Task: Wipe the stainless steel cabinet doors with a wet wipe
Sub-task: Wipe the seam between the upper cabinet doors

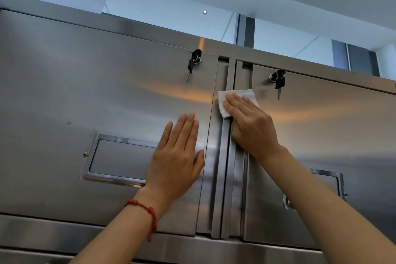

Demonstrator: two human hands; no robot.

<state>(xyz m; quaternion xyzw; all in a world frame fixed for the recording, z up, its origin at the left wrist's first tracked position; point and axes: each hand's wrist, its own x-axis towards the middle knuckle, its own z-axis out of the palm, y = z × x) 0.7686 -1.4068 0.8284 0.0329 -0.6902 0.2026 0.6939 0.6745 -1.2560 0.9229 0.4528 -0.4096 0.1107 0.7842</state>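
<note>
The brushed stainless steel left cabinet door [85,92] spreads out beneath and to the left of the left hand [177,156], and the matching stainless steel right cabinet door [332,126] runs off to the right of the right hand [250,126]. Between the two hands stand the vertical steel edge strips [227,178] where the doors meet. The wiping step looks to be in progress at this central seam, with most of both panels seemingly yet to be covered; that is a judgement from where the wipe sits. The next move probably calls for sliding the wipe with steady flat pressure along the seam or out across the right panel, steering round the key above.

The left hand lies flat, fingers straight and together, palm pressing the left door as if to steady it; a red braided cord bracelet [147,210] circles its wrist. The right hand, arm reaching up and leftwards, presses straight fingers onto the white rectangular wet wipe [235,95], pinning it across the seam at the fingertips.

A recessed rectangular steel pull handle [111,156] sits just left of the left hand; another recessed handle [330,180] shows partly behind the right forearm. Black-headed keys hang in locks above each hand: the left key [194,60] and the right key [278,80].
</note>
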